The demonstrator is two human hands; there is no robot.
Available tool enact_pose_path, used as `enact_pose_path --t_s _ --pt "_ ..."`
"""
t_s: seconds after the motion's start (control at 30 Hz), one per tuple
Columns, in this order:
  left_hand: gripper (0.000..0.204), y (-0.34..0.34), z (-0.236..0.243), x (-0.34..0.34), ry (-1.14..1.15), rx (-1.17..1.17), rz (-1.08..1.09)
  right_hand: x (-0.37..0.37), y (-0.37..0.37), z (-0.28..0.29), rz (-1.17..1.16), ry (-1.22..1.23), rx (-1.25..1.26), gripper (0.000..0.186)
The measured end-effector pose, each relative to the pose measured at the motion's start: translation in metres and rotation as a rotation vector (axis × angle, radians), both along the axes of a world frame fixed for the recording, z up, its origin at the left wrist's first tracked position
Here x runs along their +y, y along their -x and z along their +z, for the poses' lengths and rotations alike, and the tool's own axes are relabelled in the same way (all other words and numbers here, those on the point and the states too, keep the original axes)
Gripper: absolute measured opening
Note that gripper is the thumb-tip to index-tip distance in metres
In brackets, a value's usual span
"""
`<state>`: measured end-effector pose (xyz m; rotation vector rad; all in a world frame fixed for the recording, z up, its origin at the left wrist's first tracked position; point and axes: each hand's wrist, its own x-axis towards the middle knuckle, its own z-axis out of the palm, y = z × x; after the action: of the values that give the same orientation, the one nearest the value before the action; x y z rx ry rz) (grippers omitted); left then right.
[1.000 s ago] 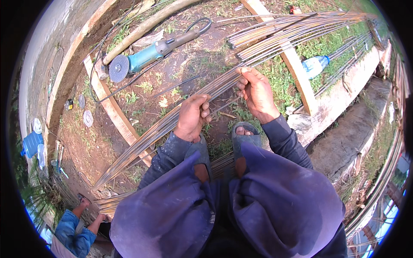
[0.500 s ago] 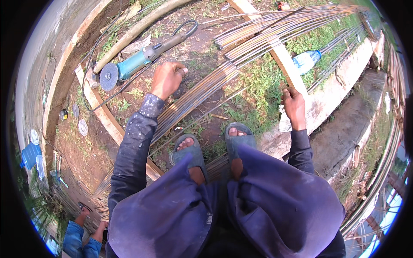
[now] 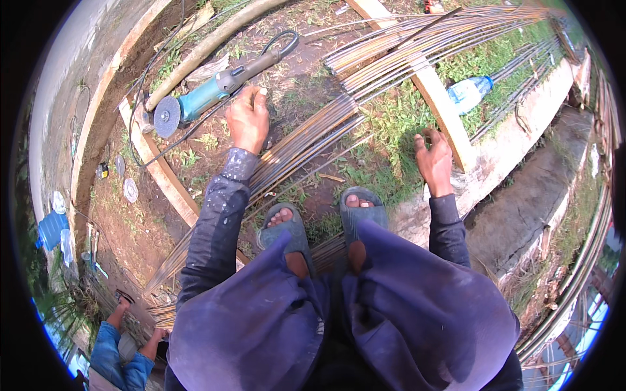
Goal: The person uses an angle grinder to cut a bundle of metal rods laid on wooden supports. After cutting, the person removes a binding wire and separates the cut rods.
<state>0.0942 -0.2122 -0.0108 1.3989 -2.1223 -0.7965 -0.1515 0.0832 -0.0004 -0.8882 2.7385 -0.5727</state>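
My left hand [image 3: 247, 122] is raised just left of a long bundle of thin steel bars [image 3: 313, 138], its fingers curled in and the thumb up. I see no object in it. Close by on the left lies a teal angle grinder [image 3: 202, 99] with a grey disc and a cord. My right hand [image 3: 435, 163] hovers over the grass beside a wooden beam [image 3: 438, 104], fingers loosely bent and apart, holding nothing. A second stack of bars [image 3: 385, 72] rests across that beam, its cut ends near the bundle.
A clear plastic bottle with a blue cap [image 3: 469, 95] lies right of the beam. Another timber [image 3: 160, 171] crosses at left, with loose discs [image 3: 130, 189] beyond. A concrete edge [image 3: 502, 156] runs along the right. Another person's legs in blue shorts [image 3: 117, 355] show lower left.
My left hand has turned, its thumb now pointing up and away. My right hand has shifted slightly left of the beam, and its fingers have spread from a closed pinch.
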Motion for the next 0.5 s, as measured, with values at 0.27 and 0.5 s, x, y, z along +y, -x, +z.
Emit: enact_pose_path --t_s 0.27,0.5 --pt "0.047 -0.054 0.004 -0.016 0.118 -0.172 -0.031 -0.039 0.000 0.009 0.139 0.281 0.048 0.024" --pt "0.039 -0.113 0.080 0.063 -0.537 0.274 0.033 -0.082 -0.061 0.026 0.260 0.471 -0.217 0.023"
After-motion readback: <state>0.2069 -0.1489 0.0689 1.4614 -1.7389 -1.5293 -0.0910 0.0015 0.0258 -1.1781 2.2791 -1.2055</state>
